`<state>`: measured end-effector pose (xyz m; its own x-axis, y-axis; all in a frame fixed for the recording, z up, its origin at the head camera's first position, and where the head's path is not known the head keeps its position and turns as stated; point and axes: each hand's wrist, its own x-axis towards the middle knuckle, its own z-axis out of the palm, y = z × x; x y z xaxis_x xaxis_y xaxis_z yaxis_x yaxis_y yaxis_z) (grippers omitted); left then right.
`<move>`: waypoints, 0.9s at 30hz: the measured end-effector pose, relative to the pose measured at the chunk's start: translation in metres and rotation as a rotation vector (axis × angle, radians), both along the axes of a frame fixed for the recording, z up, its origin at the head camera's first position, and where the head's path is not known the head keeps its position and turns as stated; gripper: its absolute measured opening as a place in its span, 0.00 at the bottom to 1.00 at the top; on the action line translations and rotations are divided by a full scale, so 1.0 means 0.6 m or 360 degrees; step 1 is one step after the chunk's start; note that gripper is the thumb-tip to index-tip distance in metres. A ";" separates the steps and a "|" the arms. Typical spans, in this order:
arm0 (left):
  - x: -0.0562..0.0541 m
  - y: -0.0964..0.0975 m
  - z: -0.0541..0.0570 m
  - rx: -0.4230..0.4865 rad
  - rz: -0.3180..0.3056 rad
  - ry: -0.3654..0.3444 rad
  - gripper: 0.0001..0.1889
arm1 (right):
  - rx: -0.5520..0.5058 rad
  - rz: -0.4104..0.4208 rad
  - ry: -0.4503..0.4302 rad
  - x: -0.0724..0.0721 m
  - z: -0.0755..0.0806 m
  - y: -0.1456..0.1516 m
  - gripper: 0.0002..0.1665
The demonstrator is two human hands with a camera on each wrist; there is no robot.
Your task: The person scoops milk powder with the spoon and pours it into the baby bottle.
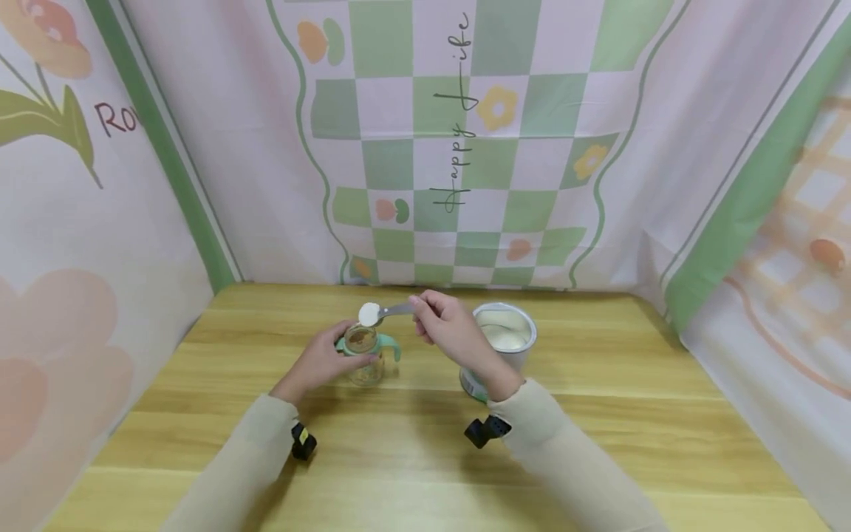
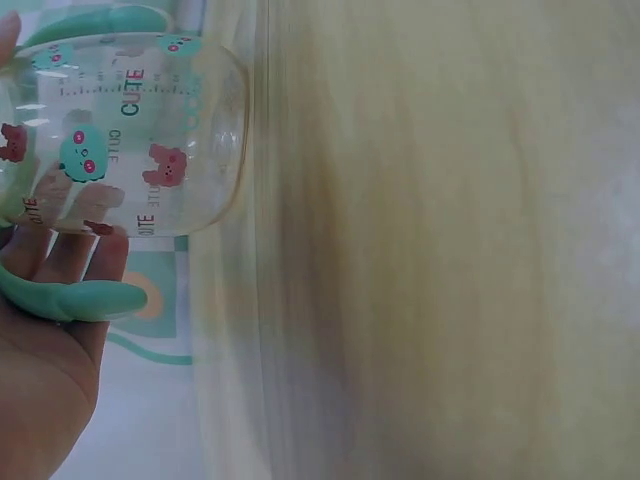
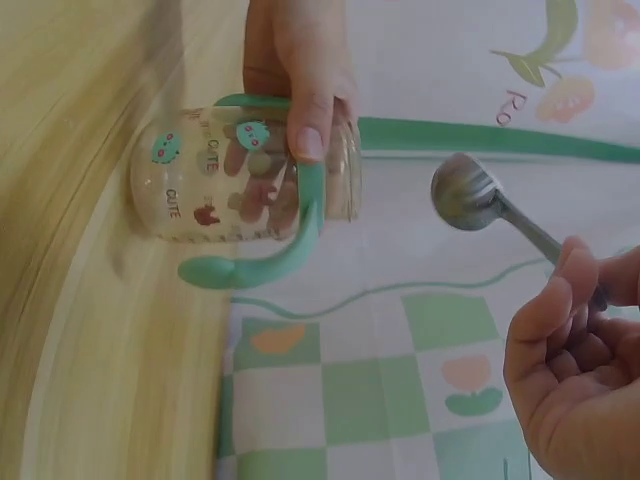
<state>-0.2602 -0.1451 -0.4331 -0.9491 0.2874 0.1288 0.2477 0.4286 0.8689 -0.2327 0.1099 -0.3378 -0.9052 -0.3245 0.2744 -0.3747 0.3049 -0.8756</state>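
My left hand (image 1: 327, 359) grips a clear baby bottle (image 3: 230, 180) with green side handles and printed animal faces; its mouth is uncovered. Thumb and fingers wrap around the bottle near its neck ring. Between its fingertips my right hand (image 1: 447, 325) pinches the handle of a metal measuring spoon (image 3: 465, 192). In the head view the spoon's bowl carries a heap of white powder (image 1: 369, 314), just above the bottle's mouth. An open can (image 1: 475, 386) holding more white powder stands behind my right wrist, partly hidden by it.
A wood-grain table (image 1: 399, 473) lies under everything. Behind it hangs a checkered green and white cloth (image 1: 439, 170), and printed curtains close in both sides. Each wrist wears a small black device, one at the left cuff (image 1: 303, 442).
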 end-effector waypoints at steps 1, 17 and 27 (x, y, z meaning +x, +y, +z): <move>0.000 0.000 0.000 0.0008 0.0001 -0.0011 0.37 | 0.0010 0.0007 0.0013 0.000 -0.002 -0.004 0.23; -0.003 -0.003 -0.001 -0.0042 0.0014 0.0000 0.45 | 0.0258 -0.0080 0.0435 -0.009 -0.043 -0.034 0.19; 0.000 -0.001 -0.002 -0.0011 0.0005 0.0003 0.42 | 0.0440 -0.0063 0.0856 -0.008 -0.064 -0.041 0.13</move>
